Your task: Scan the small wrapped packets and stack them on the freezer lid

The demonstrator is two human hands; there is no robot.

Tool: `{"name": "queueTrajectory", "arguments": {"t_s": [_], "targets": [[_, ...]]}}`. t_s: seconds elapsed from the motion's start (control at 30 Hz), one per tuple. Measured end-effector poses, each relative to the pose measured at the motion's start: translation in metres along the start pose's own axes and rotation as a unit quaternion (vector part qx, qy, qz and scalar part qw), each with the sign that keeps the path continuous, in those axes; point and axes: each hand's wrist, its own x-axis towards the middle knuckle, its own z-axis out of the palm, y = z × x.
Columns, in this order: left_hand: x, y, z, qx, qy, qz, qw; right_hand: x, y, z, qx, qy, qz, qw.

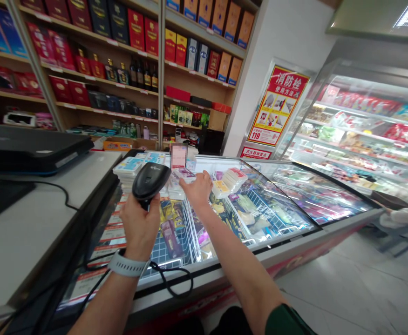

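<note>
- Left hand (139, 225): fingers wrapped closed around the grip of a black, rounded plastic handheld scanner (151, 180), its head rising just above them.
- Right hand (200, 188): thumb parted from half-curled fingers—from where I stand, I cannot tell whether they grip anything.
- Just beside the right thumb: white packs with purple print (185, 173).
- Right of the right fingers: a white stack marked red and yellow (230, 181).
- Beyond the left fingers: stacked white-and-blue flat packs (130, 165).
- Below both hands' fingers: white wire baskets (190, 228) inside a glass-topped freezer (284, 246).
</note>
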Motion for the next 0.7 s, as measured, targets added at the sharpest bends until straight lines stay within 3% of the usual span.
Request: {"name": "queueTrajectory", "arguments": {"t_s": [0.17, 0.3, 0.53, 0.7], "targets": [[-0.002, 0.003, 0.003, 0.009, -0.029, 0.026, 0.999, 0.014, 0.034, -0.049, 0.171, -0.033, 0.119, 0.977], [-0.006, 0.006, 0.008, 0.01, -0.083, 0.069, 0.994, 0.01, 0.064, -0.075, 0.32, -0.093, 0.202, 0.921], [-0.015, 0.005, 0.02, 0.044, -0.17, 0.138, 0.975, -0.004, 0.089, -0.076, 0.497, -0.147, 0.3, 0.801], [-0.018, 0.001, 0.023, 0.079, -0.19, 0.167, 0.964, -0.001, 0.098, -0.074, 0.537, -0.161, 0.343, 0.754]]}}
